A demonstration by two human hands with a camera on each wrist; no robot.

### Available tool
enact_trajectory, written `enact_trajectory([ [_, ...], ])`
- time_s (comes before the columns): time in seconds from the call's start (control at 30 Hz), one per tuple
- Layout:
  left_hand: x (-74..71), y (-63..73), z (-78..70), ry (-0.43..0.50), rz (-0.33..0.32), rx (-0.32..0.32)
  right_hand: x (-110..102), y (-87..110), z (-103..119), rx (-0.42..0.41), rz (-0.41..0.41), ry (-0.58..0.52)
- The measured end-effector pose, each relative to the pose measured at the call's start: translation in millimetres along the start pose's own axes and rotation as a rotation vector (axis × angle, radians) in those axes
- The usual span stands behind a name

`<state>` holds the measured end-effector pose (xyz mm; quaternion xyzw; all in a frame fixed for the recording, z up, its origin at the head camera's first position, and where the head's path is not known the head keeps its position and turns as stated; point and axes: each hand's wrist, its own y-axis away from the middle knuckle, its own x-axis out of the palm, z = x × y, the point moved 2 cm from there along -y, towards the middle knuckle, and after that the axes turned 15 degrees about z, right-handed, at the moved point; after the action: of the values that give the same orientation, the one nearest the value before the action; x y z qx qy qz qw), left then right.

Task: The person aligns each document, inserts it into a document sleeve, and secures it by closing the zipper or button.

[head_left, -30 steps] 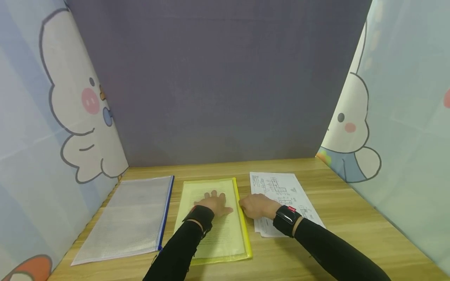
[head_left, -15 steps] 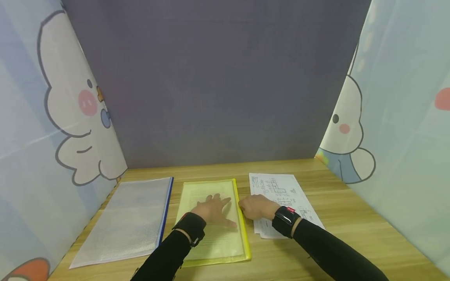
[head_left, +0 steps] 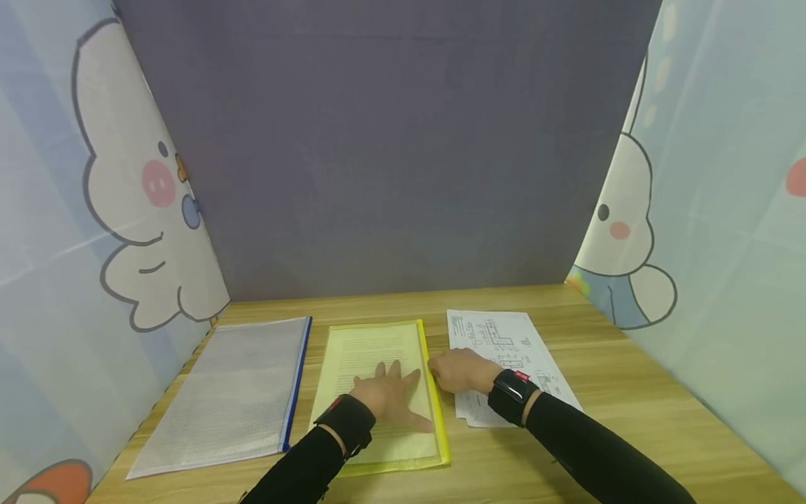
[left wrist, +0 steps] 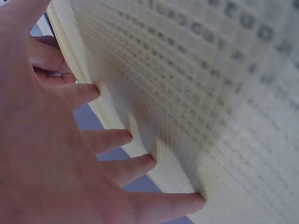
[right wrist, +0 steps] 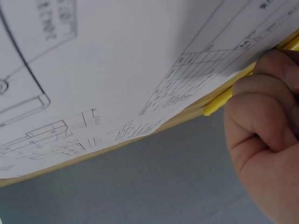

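Note:
A yellow zip document pouch (head_left: 352,350) lies flat in the middle of the head view, a printed sheet showing through its mesh. Spread wide, my left hand (head_left: 393,399) rests on its lower half. The left wrist view shows the fingertips (left wrist: 198,198) touching the mesh over the rows of text. My right hand (head_left: 462,369) has its fingers curled at the pouch's bright yellow right edge (head_left: 439,420) and pinches there; the pinched part itself is hidden behind the fingers. Part of this hand overlaps the white drawing sheets (head_left: 488,327), which carry technical drawings.
A clear mesh pouch (head_left: 233,392) with a blue edge lies to the left on the wooden table (head_left: 636,420). A dark grey panel (head_left: 403,154) stands behind, and cartoon-printed cloths (head_left: 724,280) hang at both sides.
My left hand has lifted or slid over the yellow pouch, first shifting left, then coming down nearer to me with fingers spread. My right hand keeps its place at the pouch's edge.

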<state>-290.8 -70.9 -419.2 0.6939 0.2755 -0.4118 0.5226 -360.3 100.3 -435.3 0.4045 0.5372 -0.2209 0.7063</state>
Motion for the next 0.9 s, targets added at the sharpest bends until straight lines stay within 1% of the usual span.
enact_trajectory([
  [0.17, -1.6, -4.4, -0.1, 0.005, -0.005, -0.013, -0.5, -3.1, -4.1, 0.002, -0.001, 0.009],
  [0.37, -8.9, -11.9, 2.0, -0.014, -0.017, -0.033, -5.0, -8.3, -7.7, 0.008, -0.02, 0.029],
  [0.73, -18.1, -30.0, 10.3, 0.003, -0.035, -0.043, -14.1, -24.7, -11.0, 0.067, -0.041, 0.035],
  [0.9, -21.6, -32.4, 11.5, 0.02, -0.029, -0.043, -13.6, -29.6, -12.8, 0.08, -0.055, 0.035],
])
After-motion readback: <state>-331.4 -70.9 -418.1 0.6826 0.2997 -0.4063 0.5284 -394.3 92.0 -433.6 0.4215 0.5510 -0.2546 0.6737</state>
